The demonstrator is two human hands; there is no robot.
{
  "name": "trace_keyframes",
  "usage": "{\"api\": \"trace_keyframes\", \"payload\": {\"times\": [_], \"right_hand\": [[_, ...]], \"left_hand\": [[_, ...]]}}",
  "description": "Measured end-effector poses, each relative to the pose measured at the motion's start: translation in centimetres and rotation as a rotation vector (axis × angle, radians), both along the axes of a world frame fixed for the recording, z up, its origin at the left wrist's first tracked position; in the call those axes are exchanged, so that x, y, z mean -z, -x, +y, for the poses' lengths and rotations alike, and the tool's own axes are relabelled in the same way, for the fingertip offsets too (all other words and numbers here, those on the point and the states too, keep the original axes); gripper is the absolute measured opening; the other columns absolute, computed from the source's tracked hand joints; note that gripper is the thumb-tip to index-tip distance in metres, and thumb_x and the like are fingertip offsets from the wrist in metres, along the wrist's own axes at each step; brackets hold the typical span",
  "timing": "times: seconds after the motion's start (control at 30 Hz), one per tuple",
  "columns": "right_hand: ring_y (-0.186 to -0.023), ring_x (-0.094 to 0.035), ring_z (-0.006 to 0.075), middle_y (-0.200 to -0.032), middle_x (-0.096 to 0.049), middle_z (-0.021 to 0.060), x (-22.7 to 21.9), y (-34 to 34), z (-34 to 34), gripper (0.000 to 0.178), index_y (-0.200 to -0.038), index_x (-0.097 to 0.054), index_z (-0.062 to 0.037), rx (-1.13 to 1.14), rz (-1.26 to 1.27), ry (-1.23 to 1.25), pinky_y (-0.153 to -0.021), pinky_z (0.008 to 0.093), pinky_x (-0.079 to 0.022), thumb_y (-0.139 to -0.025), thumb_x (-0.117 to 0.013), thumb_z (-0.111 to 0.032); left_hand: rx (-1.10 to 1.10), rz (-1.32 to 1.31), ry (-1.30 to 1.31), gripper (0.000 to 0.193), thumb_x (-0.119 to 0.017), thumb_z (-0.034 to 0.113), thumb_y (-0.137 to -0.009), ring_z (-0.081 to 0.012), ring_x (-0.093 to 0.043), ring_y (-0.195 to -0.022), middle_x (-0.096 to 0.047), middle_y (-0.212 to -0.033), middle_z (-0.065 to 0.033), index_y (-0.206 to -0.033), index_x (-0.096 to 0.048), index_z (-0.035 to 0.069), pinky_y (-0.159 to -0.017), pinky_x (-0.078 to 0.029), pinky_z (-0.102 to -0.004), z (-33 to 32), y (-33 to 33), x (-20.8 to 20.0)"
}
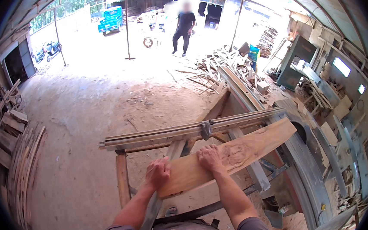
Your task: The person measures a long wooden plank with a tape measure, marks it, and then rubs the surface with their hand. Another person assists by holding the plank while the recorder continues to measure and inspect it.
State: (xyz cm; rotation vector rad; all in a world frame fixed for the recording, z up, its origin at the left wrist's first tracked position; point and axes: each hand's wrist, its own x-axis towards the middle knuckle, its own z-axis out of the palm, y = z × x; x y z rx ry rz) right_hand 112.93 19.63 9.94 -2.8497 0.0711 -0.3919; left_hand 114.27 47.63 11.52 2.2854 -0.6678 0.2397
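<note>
A wide wooden board (247,151) with a dark knot pattern lies slanted across a metal sliding frame, its far end reaching up and to the right. My left hand (158,172) grips the board's near left end, fingers curled over the edge. My right hand (210,157) is on the board near its middle, fingers bent over the far edge. Beyond the board runs a long metal fence rail (164,136) with a dark clamp-like stop (206,129) on it. The thumbs and the board's underside are partly hidden.
On the right stands a long metal machine bed (300,170). Scrap wood (227,66) is heaped beyond the frame, and long strips (26,175) lie along the left wall. A person (183,28) in dark clothes stands ahead, near a blue truck (111,20). Posts (127,24) hold the roof.
</note>
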Motion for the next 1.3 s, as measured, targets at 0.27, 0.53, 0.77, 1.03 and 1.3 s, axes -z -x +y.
{"api": "trace_keyframes", "payload": {"times": [0.27,0.53,0.77,1.03,1.3], "right_hand": [[-0.117,-0.056,0.0325,-0.111,-0.067,0.0151,-0.2,-1.5,0.9,0.034,-0.097,-0.070,-0.0044,0.032,0.084,0.035,-0.109,0.0481,-0.035,-0.096,-0.049,-0.031],[-0.114,-0.057,0.0310,-0.105,-0.070,0.0158,-1.2,0.2,1.3,0.034,-0.097,-0.073,-0.0036,0.069,-0.040,-0.081,-0.106,0.0444,-0.035,-0.094,-0.054,-0.032],[-0.107,-0.060,0.0317,-0.099,-0.071,0.0155,-0.5,-0.5,1.1,0.031,-0.090,-0.072,-0.0034,0.036,-0.140,-0.100,-0.105,0.0446,-0.036,-0.093,-0.052,-0.028],[-0.101,-0.063,0.0313,-0.095,-0.071,0.0161,-1.8,-0.5,0.4,0.028,-0.082,-0.071,-0.0048,0.078,-0.102,-0.119,-0.100,0.0450,-0.040,-0.091,-0.057,-0.027],[-0.103,-0.062,0.0314,-0.090,-0.070,0.0167,-1.5,-1.4,0.4,0.027,-0.085,-0.071,-0.0034,0.069,-0.132,-0.148,-0.103,0.0443,-0.037,-0.087,-0.061,-0.029]], "left_hand": [[0.029,-0.007,-0.091,0.037,-0.055,0.024,-0.092,-0.0402,-0.065,-0.103,-0.068,-0.109,-0.0241,-0.121,-0.065,0.002,-0.094,-0.051,-0.0461,-0.1,-1.1,-0.3],[-0.030,0.056,-0.187,0.034,-0.053,0.025,-0.095,-0.0390,-0.066,-0.104,-0.070,-0.107,-0.0208,-0.118,-0.068,0.006,-0.093,-0.052,-0.0468,-0.6,-0.8,-0.6],[-0.062,-0.020,-0.176,0.027,-0.052,0.024,-0.095,-0.0382,-0.067,-0.098,-0.072,-0.100,-0.0181,-0.105,-0.070,0.007,-0.086,-0.053,-0.0490,-0.8,-1.1,-0.1],[-0.028,-0.043,-0.197,0.022,-0.051,0.023,-0.096,-0.0427,-0.064,-0.083,-0.067,-0.086,-0.0204,-0.087,-0.061,0.006,-0.072,-0.051,-0.0537,-1.7,-2.3,-0.2],[-0.046,0.005,-0.171,0.036,-0.052,0.024,-0.100,-0.0403,-0.067,-0.098,-0.070,-0.107,-0.0235,-0.116,-0.069,-0.004,-0.085,-0.052,-0.0458,-1.4,-2.9,1.0]]}}
